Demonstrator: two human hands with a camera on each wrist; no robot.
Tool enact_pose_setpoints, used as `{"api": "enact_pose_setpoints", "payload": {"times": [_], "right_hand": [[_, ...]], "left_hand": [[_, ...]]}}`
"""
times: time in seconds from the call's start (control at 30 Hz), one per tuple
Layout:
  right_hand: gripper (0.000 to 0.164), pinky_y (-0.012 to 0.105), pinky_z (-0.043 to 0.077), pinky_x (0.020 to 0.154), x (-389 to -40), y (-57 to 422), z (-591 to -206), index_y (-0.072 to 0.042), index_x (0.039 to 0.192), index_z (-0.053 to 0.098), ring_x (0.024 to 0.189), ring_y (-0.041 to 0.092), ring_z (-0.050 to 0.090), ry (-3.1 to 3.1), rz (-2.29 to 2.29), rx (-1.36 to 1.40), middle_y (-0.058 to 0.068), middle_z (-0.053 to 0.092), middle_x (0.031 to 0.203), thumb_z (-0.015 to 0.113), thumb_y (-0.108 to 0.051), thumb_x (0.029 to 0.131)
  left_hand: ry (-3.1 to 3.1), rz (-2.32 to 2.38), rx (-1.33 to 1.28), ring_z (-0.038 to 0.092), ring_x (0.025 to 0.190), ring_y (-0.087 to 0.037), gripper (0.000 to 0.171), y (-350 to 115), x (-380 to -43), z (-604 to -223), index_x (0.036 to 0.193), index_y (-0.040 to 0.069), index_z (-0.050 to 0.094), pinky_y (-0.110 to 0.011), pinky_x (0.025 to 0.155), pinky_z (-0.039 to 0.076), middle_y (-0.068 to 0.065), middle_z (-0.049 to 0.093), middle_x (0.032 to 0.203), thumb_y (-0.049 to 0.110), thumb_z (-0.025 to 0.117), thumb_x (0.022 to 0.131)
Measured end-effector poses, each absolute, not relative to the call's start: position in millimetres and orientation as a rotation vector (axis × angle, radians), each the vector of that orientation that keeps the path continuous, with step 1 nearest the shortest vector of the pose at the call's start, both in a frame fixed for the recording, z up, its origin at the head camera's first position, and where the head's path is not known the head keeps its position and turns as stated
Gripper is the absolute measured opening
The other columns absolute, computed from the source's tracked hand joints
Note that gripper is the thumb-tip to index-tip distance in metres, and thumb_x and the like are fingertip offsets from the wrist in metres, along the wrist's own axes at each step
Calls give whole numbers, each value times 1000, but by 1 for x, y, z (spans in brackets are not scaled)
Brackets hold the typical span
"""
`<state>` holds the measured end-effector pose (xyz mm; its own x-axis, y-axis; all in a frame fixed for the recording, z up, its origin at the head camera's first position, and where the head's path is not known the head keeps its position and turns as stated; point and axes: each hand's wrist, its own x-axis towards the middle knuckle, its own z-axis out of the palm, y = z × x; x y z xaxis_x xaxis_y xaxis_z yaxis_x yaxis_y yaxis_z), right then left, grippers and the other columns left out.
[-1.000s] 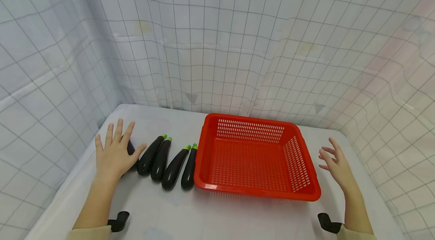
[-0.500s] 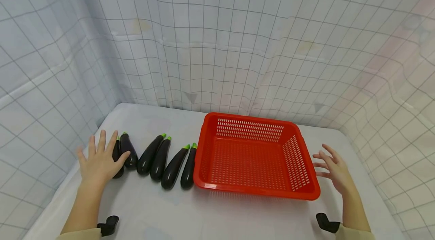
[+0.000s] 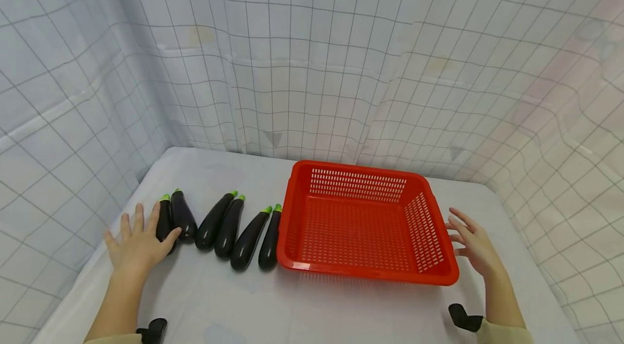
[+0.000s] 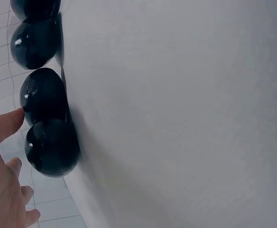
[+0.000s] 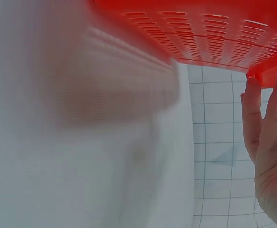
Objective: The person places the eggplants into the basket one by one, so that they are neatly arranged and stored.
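My left hand (image 3: 136,246) is spread over the leftmost eggplant (image 3: 164,219), covering part of it. From the left wrist view, that glossy dark eggplant (image 4: 52,148) lies just beyond the spread fingers, against a second eggplant (image 4: 42,95). Beside the right end of the red plastic basket (image 3: 351,225) is my right hand (image 3: 474,246), fingers loosely bent. Seen from the right wrist, the fingertips (image 5: 253,83) are right at the basket's rim.
More eggplants (image 3: 250,238) lie in a row between the left pair and the basket, green stems pointing away. White cloth covers the table (image 3: 234,311). Checked curtains (image 3: 312,62) hang behind and at both sides.
My left hand has moved left and lower, off the second eggplant and over the leftmost one. My right hand has shifted slightly left, up to the basket's edge.
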<state>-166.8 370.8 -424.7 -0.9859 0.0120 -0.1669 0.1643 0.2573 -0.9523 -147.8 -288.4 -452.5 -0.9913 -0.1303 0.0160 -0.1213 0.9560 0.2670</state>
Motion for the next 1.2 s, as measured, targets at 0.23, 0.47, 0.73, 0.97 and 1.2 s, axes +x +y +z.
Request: {"api": "enact_pose_setpoints", "payload": {"times": [0.23,0.47,0.73,0.97,1.2], "right_hand": [[60,31,51,59,-167,368,-426,-5,143,21,78,8,62,2343,-1858,136,-14,58,94,44,-33,95],[62,32,52,61,-169,364,-425,-1,142,20,80,8,63,2330,-1839,131,-17,62,94,44,-32,95],[62,34,52,68,-170,361,-424,-2,143,19,85,6,62,2316,-1834,124,-20,59,96,44,-33,95],[61,35,52,67,-170,364,-422,0,141,23,86,6,61,2320,-1816,103,-20,60,96,45,-31,95],[54,36,53,62,-171,368,-419,-1,138,31,80,11,61,2355,-1763,57,-12,63,94,46,-28,95]], "left_hand": [[-3098,-456,245,-3,127,-55,79,-289,-144,-453,145,12,-4,-70,92,-9,-32,-4,143,58,29,90],[-3111,-441,282,6,123,-57,82,-289,-142,-455,145,8,0,-70,92,-7,-36,6,140,60,29,89],[-3116,-398,267,19,112,-57,79,-287,-141,-456,145,7,7,-72,91,-1,-35,25,127,60,29,90],[-3119,-383,268,23,108,-56,75,-286,-142,-457,143,4,14,-72,90,5,-36,30,121,56,31,91],[-3131,-397,247,24,107,-56,72,-285,-143,-457,142,2,15,-69,87,11,-36,30,122,51,32,92]]}}
